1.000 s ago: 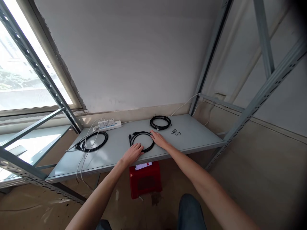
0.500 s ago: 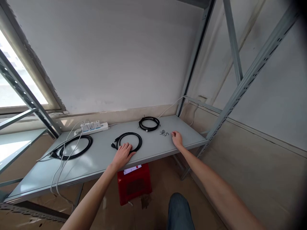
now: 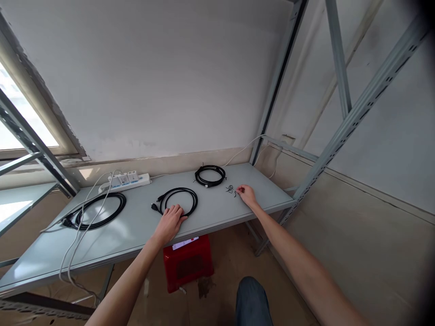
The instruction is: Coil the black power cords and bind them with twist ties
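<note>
My left hand [image 3: 170, 222] rests on the near side of a coiled black cable [image 3: 194, 199], its fingers curled over the loop. The cable's plug ends lie to the left of that hand. At the right, my right hand [image 3: 247, 194] has thumb and fingertips pinched together just above the tabletop. A short black twist tie [image 3: 235, 194] shows at these fingertips and seems to be in the pinch. Beside it lies a small pile of black twist ties [image 3: 229, 188]. Behind the pile is a second coiled black cable [image 3: 205, 183], with ties sticking out from its loop.
A third black cable coil [image 3: 119, 211] lies at the left, crossed by thin white cords [image 3: 79, 226]. A white power strip [image 3: 142, 181] with plugs stands by the wall. Metal uprights [image 3: 353, 122] frame the grey shelf [image 3: 217, 215]. A red stool [image 3: 188, 262] is below.
My right hand has moved slightly left to the twist ties, and one tie now shows at its fingertips. My left hand stays on the cable coil. The view has shifted slightly.
</note>
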{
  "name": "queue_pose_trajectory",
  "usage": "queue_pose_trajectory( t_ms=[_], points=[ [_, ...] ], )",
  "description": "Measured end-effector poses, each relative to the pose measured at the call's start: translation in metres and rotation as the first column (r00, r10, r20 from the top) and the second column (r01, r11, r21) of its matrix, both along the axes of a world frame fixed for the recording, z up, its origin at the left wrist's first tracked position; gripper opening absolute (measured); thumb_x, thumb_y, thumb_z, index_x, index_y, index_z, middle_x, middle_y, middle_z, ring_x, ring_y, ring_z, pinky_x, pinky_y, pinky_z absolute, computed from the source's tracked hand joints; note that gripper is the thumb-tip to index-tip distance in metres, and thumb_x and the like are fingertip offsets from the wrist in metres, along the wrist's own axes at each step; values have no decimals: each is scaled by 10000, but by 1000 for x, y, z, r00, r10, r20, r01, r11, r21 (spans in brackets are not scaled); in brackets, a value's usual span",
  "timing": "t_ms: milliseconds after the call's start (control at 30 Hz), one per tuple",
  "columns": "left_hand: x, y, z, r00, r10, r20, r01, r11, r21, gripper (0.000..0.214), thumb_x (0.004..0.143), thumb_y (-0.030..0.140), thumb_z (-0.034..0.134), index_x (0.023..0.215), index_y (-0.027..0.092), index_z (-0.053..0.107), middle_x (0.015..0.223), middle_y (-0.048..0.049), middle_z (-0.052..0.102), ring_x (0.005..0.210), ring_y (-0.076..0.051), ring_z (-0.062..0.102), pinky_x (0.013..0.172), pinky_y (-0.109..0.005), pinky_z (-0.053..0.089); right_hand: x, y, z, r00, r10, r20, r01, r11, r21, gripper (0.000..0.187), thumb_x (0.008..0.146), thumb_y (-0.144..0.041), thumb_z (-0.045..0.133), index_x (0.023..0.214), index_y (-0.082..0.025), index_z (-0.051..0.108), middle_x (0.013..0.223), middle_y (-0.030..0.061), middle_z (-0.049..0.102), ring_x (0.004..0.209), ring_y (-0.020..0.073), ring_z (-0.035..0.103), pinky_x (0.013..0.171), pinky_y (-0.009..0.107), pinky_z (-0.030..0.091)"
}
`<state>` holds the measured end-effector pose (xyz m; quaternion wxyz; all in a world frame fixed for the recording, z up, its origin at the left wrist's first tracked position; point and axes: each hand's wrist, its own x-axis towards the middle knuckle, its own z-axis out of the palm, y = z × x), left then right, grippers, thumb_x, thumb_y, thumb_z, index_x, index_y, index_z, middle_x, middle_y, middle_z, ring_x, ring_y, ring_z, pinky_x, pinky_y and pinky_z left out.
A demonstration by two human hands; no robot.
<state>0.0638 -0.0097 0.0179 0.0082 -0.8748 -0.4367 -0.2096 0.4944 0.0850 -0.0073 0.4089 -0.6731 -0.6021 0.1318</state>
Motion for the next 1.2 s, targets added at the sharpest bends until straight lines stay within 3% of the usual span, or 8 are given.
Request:
queue_pose_trajectory(
  t_ms=[167,467,600,767,867,967,1067,1200],
  points=[
    [0,1,-1,999,10,-44,-8,999,43,310,1101,377,337,947,201,542,995,-76,601,905,-240,546,837,-383,409,-5,-7,1,998,-56,-16,56,998,-5,81,782,-283,533,745,-213,554,844,52,662,777,192,582,782,307,444],
    [2,0,-3,996,-15,-87,17,1000,20,387,1112,423,246,990,196,535,917,-80,654,850,-251,601,830,-397,428,-22,-41,14,884,-59,-465,139,980,141,316,813,-510,621,851,-199,583,661,16,620,670,191,592,725,330,484],
    [3,2,3,996,-61,-61,55,994,-91,369,1095,474,322,999,199,548,954,-86,657,912,-258,623,859,-394,460,-62,-55,30,840,73,-538,-17,994,108,409,748,-534,717,875,-145,695,750,69,697,699,185,626,692,313,501],
    [1,5,20,982,-163,-94,149,978,-145,266,1065,403,446,1123,188,592,1118,-105,636,1047,-259,597,929,-387,466,-146,-55,65,785,281,-551,-313,949,38,268,752,-395,768,819,-138,732,763,84,743,657,169,671,663,278,523],
    [-6,3,25,972,-167,-165,151,983,-104,276,1042,400,494,1193,194,597,1187,-108,607,1098,-270,576,962,-402,444,-194,-50,83,789,385,-479,-444,896,-12,142,798,-273,722,766,-135,717,742,74,747,582,138,647,638,252,517],
    [-16,-1,24,969,-138,-207,128,990,-63,228,1056,354,455,1154,196,587,1175,-104,592,1080,-257,575,938,-387,440,-227,-43,92,876,382,-293,-436,889,-144,94,829,-173,658,758,-137,708,747,61,755,516,118,607,581,234,483],
    [-21,-4,20,966,-81,-245,84,996,2,201,1074,293,388,1052,190,560,1117,-106,586,1028,-260,570,891,-387,439,-246,-39,91,931,360,-67,-365,895,-256,141,850,-122,611,762,-139,720,763,60,762,638,139,666,650,219,488],
    [-17,-4,16,968,-88,-236,97,995,24,208,1077,244,347,983,199,527,1032,-98,589,955,-260,566,856,-391,429,-259,-38,84,884,436,167,-359,864,-353,194,886,-117,564,810,-139,741,824,80,773,828,164,702,733,207,473]
  ],
)
